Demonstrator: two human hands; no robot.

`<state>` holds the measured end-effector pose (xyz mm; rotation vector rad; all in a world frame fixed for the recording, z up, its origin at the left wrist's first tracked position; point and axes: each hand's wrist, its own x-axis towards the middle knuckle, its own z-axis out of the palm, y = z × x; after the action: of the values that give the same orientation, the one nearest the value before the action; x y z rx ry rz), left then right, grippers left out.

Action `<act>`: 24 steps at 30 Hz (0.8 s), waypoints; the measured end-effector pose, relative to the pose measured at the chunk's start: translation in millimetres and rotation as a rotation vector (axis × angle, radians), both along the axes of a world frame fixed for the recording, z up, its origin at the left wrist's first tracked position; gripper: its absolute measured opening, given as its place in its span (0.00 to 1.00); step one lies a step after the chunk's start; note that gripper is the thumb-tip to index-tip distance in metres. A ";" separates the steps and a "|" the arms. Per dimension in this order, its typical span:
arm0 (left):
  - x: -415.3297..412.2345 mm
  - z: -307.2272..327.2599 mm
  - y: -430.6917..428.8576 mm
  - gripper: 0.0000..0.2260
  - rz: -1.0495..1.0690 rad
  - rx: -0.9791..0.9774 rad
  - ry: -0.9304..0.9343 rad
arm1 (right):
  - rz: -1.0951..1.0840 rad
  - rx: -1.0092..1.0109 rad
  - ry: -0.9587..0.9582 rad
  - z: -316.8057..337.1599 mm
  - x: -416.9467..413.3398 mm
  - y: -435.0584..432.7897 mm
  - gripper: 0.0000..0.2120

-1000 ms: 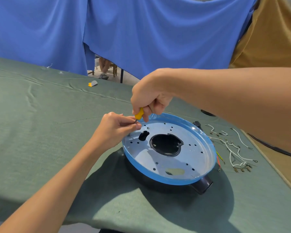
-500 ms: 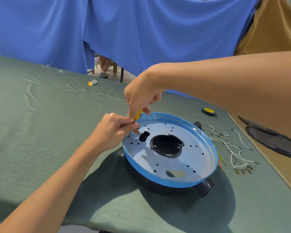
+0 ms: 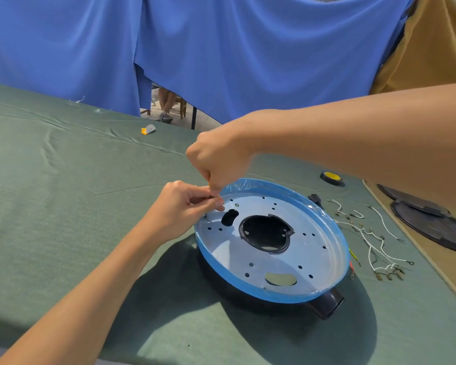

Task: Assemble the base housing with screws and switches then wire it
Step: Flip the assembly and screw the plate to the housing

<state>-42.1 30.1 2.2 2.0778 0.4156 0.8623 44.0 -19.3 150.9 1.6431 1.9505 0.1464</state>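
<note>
The round base housing [image 3: 311,267], a silver plate with a blue rim, a dark centre opening and several small holes, lies on the green cloth. My right hand [image 3: 219,159] grips a yellow-handled screwdriver from above at the plate's far left edge; the handle is almost wholly hidden in the fist. My left hand [image 3: 184,206] pinches the screwdriver's shaft just under it, steadying the tip over a screw [image 3: 205,216] in the plate.
Loose white wires with terminals [image 3: 374,241] lie right of the housing. A yellow-and-black tape roll [image 3: 331,177] sits behind them, and dark round covers [image 3: 429,222] lie at the far right on tan cloth. A small yellow-grey part [image 3: 148,129] rests far back.
My right hand has shifted slightly left and up over the screwdriver, so its yellow handle is now nearly hidden. The right forearm rose, uncovering the tape roll and dark covers.
</note>
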 end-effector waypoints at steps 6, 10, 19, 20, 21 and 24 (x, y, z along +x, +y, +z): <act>2.2 -1.7 -0.8 0.04 0.005 -0.038 -0.024 | -0.282 0.001 0.108 -1.2 -3.9 0.2 0.12; 4.2 -2.2 -1.1 0.03 0.020 -0.060 -0.028 | -0.655 -0.044 0.374 -2.7 -0.4 5.3 0.07; 5.1 -3.6 2.4 0.06 0.009 0.003 0.011 | -0.765 -0.075 0.394 -1.1 -3.6 6.0 0.08; 4.6 -3.7 3.0 0.06 0.011 0.000 0.016 | -0.707 -0.073 0.348 -0.9 -6.0 6.2 0.08; 4.2 -3.8 3.7 0.06 0.011 -0.002 0.025 | -0.644 -0.075 0.299 -0.5 -7.6 5.5 0.08; 3.1 -3.4 3.5 0.06 -0.001 -0.005 0.040 | -0.399 -0.070 0.124 4.4 -8.9 -0.4 0.09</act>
<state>-39.0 33.6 -1.2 2.0937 0.4378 0.8189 35.1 -19.7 155.4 1.9938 1.6500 -0.1799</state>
